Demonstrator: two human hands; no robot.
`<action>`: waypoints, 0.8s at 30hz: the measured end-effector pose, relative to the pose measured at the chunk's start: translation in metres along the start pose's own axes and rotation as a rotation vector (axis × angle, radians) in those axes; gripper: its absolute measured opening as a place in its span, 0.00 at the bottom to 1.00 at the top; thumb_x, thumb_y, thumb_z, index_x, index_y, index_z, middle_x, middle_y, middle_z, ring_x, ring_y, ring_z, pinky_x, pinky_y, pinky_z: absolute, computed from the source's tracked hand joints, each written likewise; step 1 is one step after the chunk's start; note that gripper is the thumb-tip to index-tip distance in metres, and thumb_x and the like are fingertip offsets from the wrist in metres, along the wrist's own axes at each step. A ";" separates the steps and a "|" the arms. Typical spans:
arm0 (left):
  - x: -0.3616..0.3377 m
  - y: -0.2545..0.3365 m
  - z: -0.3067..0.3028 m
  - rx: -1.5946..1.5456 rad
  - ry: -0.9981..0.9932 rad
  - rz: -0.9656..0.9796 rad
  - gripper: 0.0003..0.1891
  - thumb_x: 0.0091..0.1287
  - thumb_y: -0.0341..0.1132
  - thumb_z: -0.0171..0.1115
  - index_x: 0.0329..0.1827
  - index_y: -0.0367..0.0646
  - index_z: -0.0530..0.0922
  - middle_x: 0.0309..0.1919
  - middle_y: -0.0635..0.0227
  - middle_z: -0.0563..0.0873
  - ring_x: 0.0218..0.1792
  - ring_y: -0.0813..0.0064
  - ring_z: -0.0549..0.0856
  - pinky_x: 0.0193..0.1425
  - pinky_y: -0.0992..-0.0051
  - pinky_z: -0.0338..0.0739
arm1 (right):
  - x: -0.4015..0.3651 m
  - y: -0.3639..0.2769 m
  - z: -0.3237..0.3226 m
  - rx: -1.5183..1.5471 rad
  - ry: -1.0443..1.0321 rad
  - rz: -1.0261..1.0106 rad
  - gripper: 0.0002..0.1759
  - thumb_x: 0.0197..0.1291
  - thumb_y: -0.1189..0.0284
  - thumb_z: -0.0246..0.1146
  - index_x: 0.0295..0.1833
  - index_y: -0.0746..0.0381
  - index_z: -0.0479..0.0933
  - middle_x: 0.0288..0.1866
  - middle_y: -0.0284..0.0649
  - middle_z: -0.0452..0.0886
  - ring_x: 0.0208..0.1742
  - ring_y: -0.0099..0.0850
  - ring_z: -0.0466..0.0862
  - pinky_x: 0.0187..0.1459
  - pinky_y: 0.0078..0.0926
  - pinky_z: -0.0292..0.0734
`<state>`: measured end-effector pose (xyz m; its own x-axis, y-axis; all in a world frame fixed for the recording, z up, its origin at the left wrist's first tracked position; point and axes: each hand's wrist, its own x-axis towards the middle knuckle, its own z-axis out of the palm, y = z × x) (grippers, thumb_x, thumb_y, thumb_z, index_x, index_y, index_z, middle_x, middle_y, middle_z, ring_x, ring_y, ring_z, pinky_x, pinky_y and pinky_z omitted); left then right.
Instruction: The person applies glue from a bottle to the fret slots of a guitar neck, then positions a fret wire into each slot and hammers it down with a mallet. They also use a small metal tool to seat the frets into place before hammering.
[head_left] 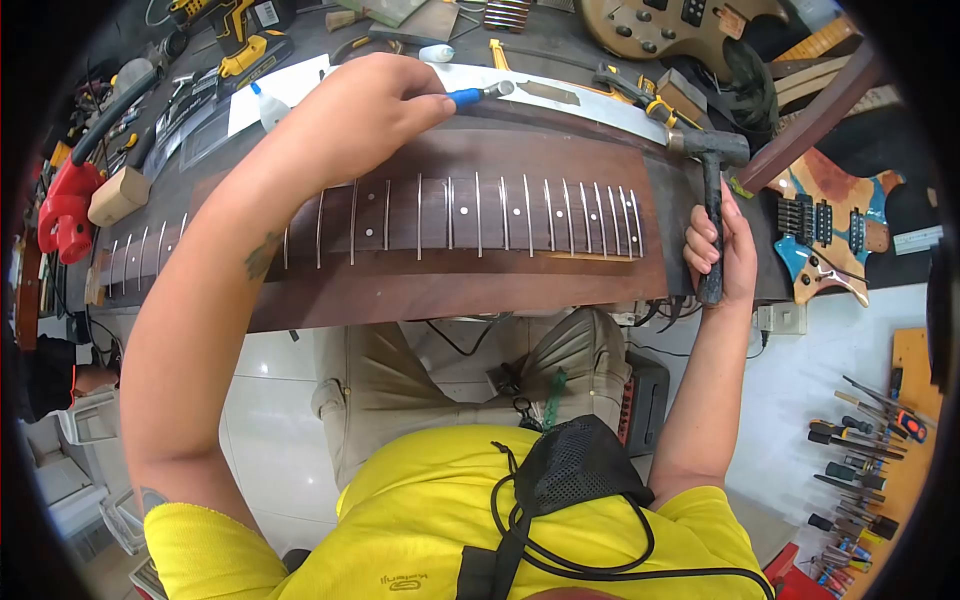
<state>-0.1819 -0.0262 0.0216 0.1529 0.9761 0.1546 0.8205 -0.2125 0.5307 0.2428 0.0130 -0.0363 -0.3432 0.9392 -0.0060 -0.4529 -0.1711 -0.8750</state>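
Observation:
My right hand point(722, 248) is wrapped round the dark handle of a hammer point(710, 150), its head up at the far end. My left hand point(385, 105) reaches over the bench with fingers closed on a blue-handled tool point(466, 97) that ends in a round metal tip; most of its handle is hidden in the fingers. Between me and that hand lies a dark guitar fretboard point(420, 215) with pale dot inlays. Metal fret wires cross it, many poking past its edges. A wide brown board point(450, 290) lies under the fretboard, and my left forearm passes over part of it.
A long white strip point(600, 112) lies behind the fretboard, near a white-capped bottle point(436, 53). A yellow drill point(235, 45) stands back left. Guitars lie at the back point(640, 25) and at right point(830, 225). Tools hang on a wooden rack point(915, 370) at lower right.

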 end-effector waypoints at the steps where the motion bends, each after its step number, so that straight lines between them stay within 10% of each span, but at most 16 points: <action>1: -0.006 0.002 -0.006 -0.064 -0.006 -0.051 0.16 0.74 0.41 0.64 0.46 0.34 0.85 0.28 0.65 0.79 0.32 0.74 0.77 0.39 0.70 0.73 | 0.001 0.000 0.000 -0.004 -0.001 0.006 0.33 0.80 0.63 0.52 0.86 0.54 0.55 0.31 0.32 0.66 0.20 0.16 0.64 0.18 0.13 0.65; 10: -0.048 0.006 -0.021 -0.489 -0.040 -0.115 0.16 0.77 0.43 0.63 0.48 0.36 0.83 0.30 0.76 0.78 0.32 0.83 0.73 0.36 0.78 0.68 | 0.003 0.000 -0.004 -0.018 -0.025 0.005 0.34 0.80 0.64 0.53 0.86 0.54 0.55 0.30 0.32 0.67 0.20 0.17 0.66 0.19 0.14 0.64; 13: -0.065 0.005 -0.007 -0.283 0.029 0.022 0.12 0.78 0.39 0.63 0.50 0.37 0.81 0.29 0.70 0.80 0.30 0.78 0.75 0.36 0.74 0.70 | 0.000 0.000 0.008 -0.157 0.059 -0.019 0.34 0.79 0.66 0.53 0.86 0.56 0.54 0.31 0.32 0.66 0.21 0.18 0.66 0.19 0.16 0.64; 16: -0.071 0.006 0.009 -0.045 0.150 0.339 0.10 0.72 0.31 0.66 0.53 0.41 0.78 0.32 0.56 0.83 0.33 0.52 0.82 0.38 0.62 0.75 | -0.012 -0.007 0.040 -0.334 0.157 -0.018 0.35 0.78 0.71 0.53 0.87 0.58 0.53 0.31 0.33 0.66 0.21 0.19 0.67 0.20 0.18 0.63; 24: -0.058 0.005 0.021 0.081 0.145 0.556 0.11 0.71 0.34 0.67 0.52 0.42 0.79 0.39 0.58 0.83 0.42 0.49 0.83 0.45 0.56 0.77 | -0.074 -0.043 0.158 -0.833 0.148 -0.219 0.40 0.73 0.73 0.58 0.86 0.66 0.52 0.26 0.33 0.66 0.16 0.16 0.62 0.17 0.13 0.57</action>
<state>-0.1749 -0.0826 -0.0027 0.5011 0.7011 0.5073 0.6786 -0.6821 0.2724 0.1578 -0.0963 0.0785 -0.1824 0.9643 0.1918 0.2726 0.2370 -0.9325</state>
